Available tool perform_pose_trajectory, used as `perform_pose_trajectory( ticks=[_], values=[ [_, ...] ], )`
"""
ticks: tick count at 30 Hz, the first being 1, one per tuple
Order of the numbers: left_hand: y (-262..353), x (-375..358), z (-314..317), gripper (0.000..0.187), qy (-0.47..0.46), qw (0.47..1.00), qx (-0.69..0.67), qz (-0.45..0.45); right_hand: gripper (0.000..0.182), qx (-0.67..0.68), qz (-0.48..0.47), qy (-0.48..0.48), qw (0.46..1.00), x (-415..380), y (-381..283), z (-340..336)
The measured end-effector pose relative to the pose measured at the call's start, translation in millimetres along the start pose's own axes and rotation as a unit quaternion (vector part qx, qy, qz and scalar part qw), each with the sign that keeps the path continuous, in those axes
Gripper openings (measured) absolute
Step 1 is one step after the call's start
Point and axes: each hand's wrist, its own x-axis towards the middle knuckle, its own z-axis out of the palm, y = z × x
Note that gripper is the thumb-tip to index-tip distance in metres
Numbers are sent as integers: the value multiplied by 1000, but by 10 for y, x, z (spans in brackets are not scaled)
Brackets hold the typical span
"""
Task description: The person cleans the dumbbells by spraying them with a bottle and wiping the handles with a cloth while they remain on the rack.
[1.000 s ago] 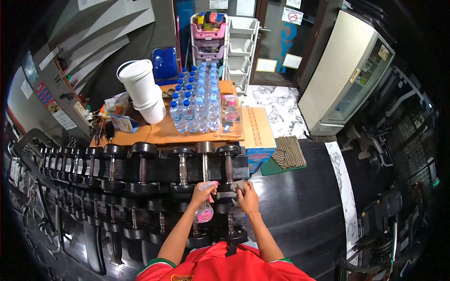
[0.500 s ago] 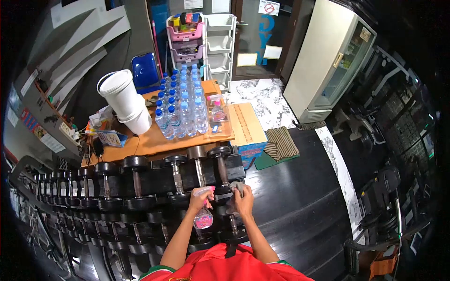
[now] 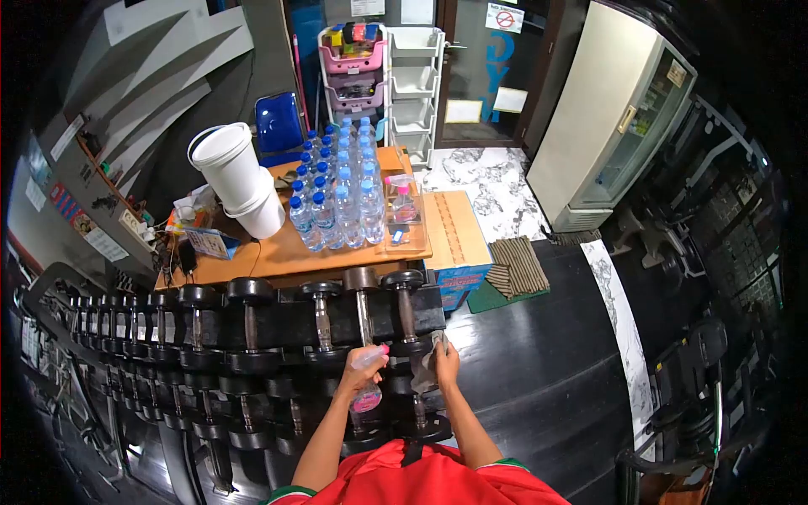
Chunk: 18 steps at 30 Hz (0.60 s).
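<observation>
My left hand is wrapped round the neck of a clear spray bottle with a pink nozzle and pink label. In my right hand is a grey cloth, pinched at its edge and hanging down at the right end of the dumbbell rack. The nearest dumbbell on the top row lies just beyond the cloth. Another dumbbell, with a brownish upper head, lies beyond my left hand, which overlaps its near end.
Rows of dumbbells fill the rack to the left. Behind it, an orange table carries water bottles, white buckets and a second spray bottle. A cardboard box and a fridge stand to the right.
My right hand has shifted slightly right and down, and the cloth now hangs looser below it. The spray bottle has tilted a little. The whole view has shifted, moving the surroundings rightward.
</observation>
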Motion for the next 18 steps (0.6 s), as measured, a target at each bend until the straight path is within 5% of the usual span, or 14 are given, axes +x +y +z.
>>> perform_pose_trajectory(
  ticks=[5, 7, 13, 18],
  values=[
    [-116, -33, -21, 21, 29, 999, -36, -23, 33, -61, -10, -16, 998, -173, -413, -89],
    [-132, -36, -18, 23, 41, 998, -51, -8, 25, -152, -186, 30, 970, -267, -599, -96],
    [-64, 42, -121, 22, -6, 995, -100, -24, 22, -254, -267, -101, 924, -384, -1177, -154],
    [22, 92, -159, 28, -32, 992, -110, -58, 23, -391, -362, -178, 827, -382, -1499, 8]
  ],
)
